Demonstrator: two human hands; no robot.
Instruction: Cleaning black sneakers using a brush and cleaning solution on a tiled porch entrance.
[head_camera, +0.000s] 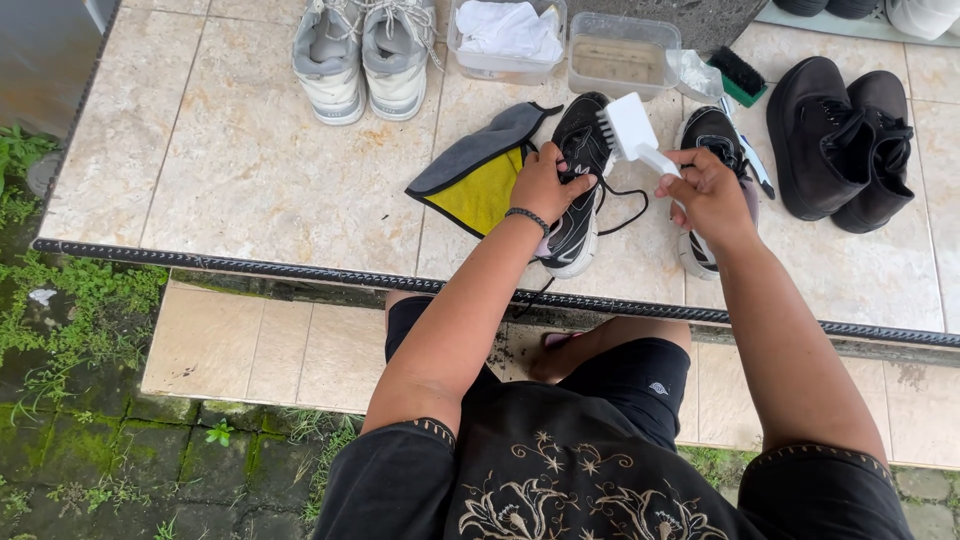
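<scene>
The tiled floor (250, 170) is lying under everything. At twelve o'clock the black sneaker (578, 190) is resting, the left hand (545, 185) clasping its side. At one o'clock the right hand (708, 195) is gripping the white brush (632, 130), its bristles touching the sneaker's toe. A yellow-grey cloth (480, 175) is lying at eleven.

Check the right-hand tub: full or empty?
Partly filled: the tub shows murky liquid covering its bottom, well short of the rim.
</scene>
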